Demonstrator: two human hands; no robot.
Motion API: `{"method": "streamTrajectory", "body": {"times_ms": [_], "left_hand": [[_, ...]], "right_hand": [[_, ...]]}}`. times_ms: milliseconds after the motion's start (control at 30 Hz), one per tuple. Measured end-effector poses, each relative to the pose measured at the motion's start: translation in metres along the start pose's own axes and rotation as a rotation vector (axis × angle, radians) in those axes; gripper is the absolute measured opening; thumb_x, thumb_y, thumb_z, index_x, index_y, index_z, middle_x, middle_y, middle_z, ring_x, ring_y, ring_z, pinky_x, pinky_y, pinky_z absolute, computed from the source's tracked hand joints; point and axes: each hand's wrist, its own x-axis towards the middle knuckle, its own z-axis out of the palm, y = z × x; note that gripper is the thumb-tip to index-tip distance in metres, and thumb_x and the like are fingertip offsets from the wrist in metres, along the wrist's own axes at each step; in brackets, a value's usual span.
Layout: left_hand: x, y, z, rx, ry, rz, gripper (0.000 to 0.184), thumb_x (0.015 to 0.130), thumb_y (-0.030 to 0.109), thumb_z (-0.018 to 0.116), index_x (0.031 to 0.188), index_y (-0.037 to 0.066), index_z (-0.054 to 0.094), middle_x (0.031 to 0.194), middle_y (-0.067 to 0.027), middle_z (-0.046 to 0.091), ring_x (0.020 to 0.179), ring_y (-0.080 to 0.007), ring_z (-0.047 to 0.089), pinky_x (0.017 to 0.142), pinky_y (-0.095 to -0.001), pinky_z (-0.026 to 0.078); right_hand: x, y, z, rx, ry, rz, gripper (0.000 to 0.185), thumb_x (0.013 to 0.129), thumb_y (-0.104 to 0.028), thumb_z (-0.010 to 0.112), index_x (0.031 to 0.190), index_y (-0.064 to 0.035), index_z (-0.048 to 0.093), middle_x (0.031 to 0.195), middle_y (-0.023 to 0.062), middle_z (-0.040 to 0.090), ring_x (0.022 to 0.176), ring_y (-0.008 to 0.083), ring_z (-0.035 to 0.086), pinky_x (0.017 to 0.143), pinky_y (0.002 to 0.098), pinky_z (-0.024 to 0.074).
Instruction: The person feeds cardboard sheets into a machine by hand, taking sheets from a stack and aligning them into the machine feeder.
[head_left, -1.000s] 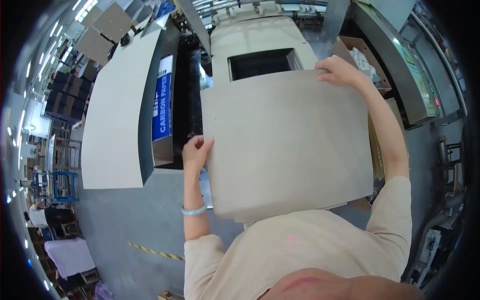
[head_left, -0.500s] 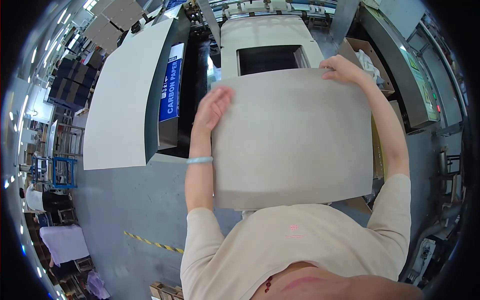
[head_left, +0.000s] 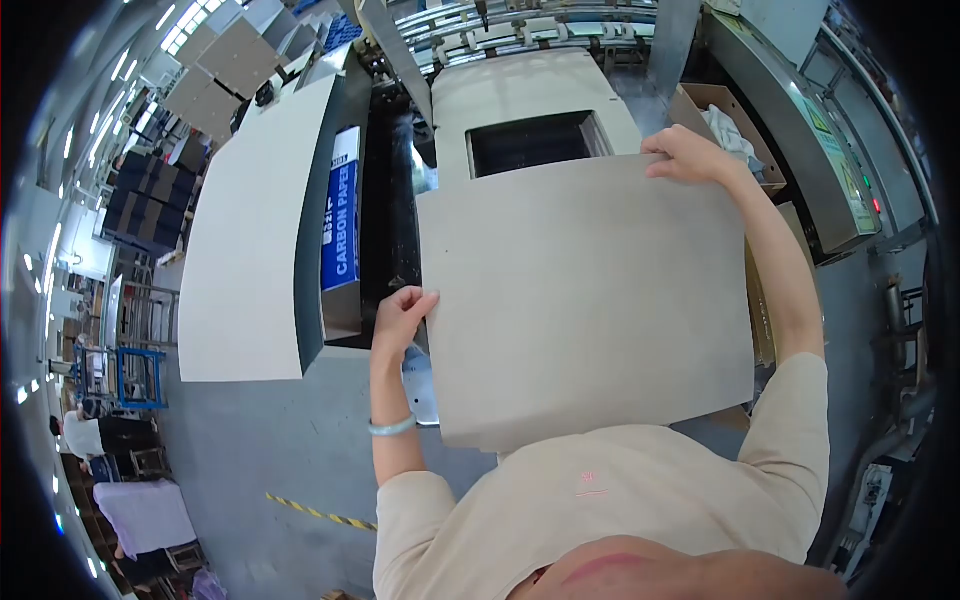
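Note:
A large grey-beige sheet [head_left: 590,300] lies in front of my body, its near edge close to my shirt. My left hand [head_left: 402,318] pinches the sheet's left edge about halfway along. At the far right corner, my right hand [head_left: 690,157] grips the far edge, thumb and fingers closed on it. Beyond the sheet is a pale machine surface [head_left: 530,80] with a dark rectangular opening [head_left: 540,143]. Whether other sheets lie under this one is hidden.
White sheets [head_left: 250,250] lie on the left beside a blue carbon paper box [head_left: 341,215]. An open carton [head_left: 735,130] with cloth stands at the right, near a metal machine panel [head_left: 800,130]. A person [head_left: 90,435] is far off at left.
My left hand came down from the sheet's far left corner, where it was open, to pinch the left edge. My right hand stays at the far right corner.

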Motion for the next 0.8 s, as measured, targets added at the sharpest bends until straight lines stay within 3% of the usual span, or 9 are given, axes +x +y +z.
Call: {"method": "streamTrajectory", "body": {"times_ms": [167, 233, 333, 400, 467, 500, 600, 700, 800], "left_hand": [[0.009, 0.048, 0.003, -0.067, 0.100, 0.207, 0.022, 0.090, 0.019, 0.056, 0.093, -0.002, 0.060, 0.075, -0.0038, 0.058, 0.067, -0.0102, 0.048, 0.062, -0.0198, 0.040], [0.036, 0.072, 0.012, -0.093, 0.092, 0.319, 0.023, 0.090, 0.018, 0.055, 0.100, -0.003, 0.058, 0.082, -0.0063, 0.059, 0.070, -0.0110, 0.050, 0.063, -0.0207, 0.041], [0.096, 0.101, 0.028, -0.226, 0.073, 0.249, 0.026, 0.090, 0.016, 0.053, 0.106, -0.004, 0.059, 0.087, -0.0099, 0.062, 0.075, -0.0134, 0.054, 0.068, -0.0246, 0.045], [0.136, 0.112, 0.039, -0.244, 0.141, 0.180, 0.027, 0.089, 0.017, 0.054, 0.106, -0.003, 0.060, 0.090, -0.0107, 0.064, 0.076, -0.0163, 0.057, 0.070, -0.0265, 0.047], [0.171, 0.109, 0.047, -0.218, 0.147, 0.180, 0.028, 0.088, 0.017, 0.055, 0.106, -0.003, 0.061, 0.091, -0.0111, 0.064, 0.077, -0.0173, 0.058, 0.071, -0.0273, 0.047], [0.188, 0.108, 0.052, -0.195, 0.154, 0.170, 0.028, 0.088, 0.018, 0.056, 0.106, -0.003, 0.061, 0.092, -0.0115, 0.065, 0.078, -0.0184, 0.058, 0.072, -0.0280, 0.048], [0.210, 0.103, 0.064, -0.142, 0.159, 0.136, 0.029, 0.087, 0.018, 0.057, 0.106, -0.003, 0.061, 0.094, -0.0123, 0.065, 0.080, -0.0206, 0.060, 0.074, -0.0294, 0.048], [0.207, 0.105, 0.071, 0.054, 0.319, 0.347, 0.030, 0.086, 0.018, 0.058, 0.108, -0.002, 0.061, 0.095, -0.0129, 0.066, 0.083, -0.0226, 0.061, 0.075, -0.0309, 0.049], [0.196, 0.105, 0.068, 0.246, 0.497, 0.549, 0.031, 0.085, 0.018, 0.059, 0.109, -0.002, 0.060, 0.096, -0.0135, 0.066, 0.086, -0.0246, 0.062, 0.076, -0.0323, 0.049]], "right_hand": [[0.010, 0.016, -0.029, -0.086, 0.072, -0.005, 0.015, 0.073, -0.007, 0.067, 0.080, 0.0003, 0.057, 0.071, 0.0085, 0.059, 0.063, 0.0242, 0.050, 0.063, 0.0339, 0.0424], [0.028, 0.038, -0.047, -0.244, 0.291, -0.116, 0.017, 0.071, -0.008, 0.067, 0.085, -0.0018, 0.057, 0.077, 0.0088, 0.060, 0.069, 0.0248, 0.053, 0.067, 0.0339, 0.0440], [0.055, 0.057, -0.068, -0.339, 0.346, 0.040, 0.022, 0.072, -0.009, 0.067, 0.092, -0.0046, 0.059, 0.085, 0.0090, 0.062, 0.076, 0.0260, 0.056, 0.071, 0.0338, 0.0454], [0.063, 0.055, -0.066, -0.672, 0.919, -0.057, 0.027, 0.074, -0.010, 0.065, 0.101, -0.0076, 0.060, 0.090, 0.0081, 0.063, 0.080, 0.0257, 0.058, 0.073, 0.0336, 0.0461], [0.046, 0.029, -0.057, -0.247, 0.868, -0.152, 0.031, 0.076, -0.011, 0.064, 0.107, -0.0090, 0.061, 0.093, 0.0068, 0.064, 0.080, 0.0224, 0.059, 0.074, 0.0315, 0.0468], [0.024, -0.004, -0.052, -0.047, 0.655, 0.013, 0.032, 0.078, -0.012, 0.063, 0.110, -0.0067, 0.061, 0.093, 0.0049, 0.064, 0.079, 0.0174, 0.059, 0.074, 0.0300, 0.0477], [-0.033, -0.045, 0.009, 0.667, 0.148, 0.017, 0.027, 0.085, -0.018, 0.062, 0.108, -0.0029, 0.061, 0.096, 0.0045, 0.066, 0.077, 0.0122, 0.059, 0.070, 0.0260, 0.0488], [-0.072, -0.082, 0.069, 1.231, -0.335, 0.330, 0.041, 0.087, -0.020, 0.062, 0.121, 0.0004, 0.052, 0.108, 0.0137, 0.064, 0.086, 0.0178, 0.064, 0.072, 0.0273, 0.0539], [-0.075, -0.078, 0.119, 1.534, -0.263, 0.398, 0.040, 0.090, -0.019, 0.059, 0.121, 0.0032, 0.048, 0.113, 0.0182, 0.061, 0.089, 0.0234, 0.065, 0.074, 0.0304, 0.0550]]}}
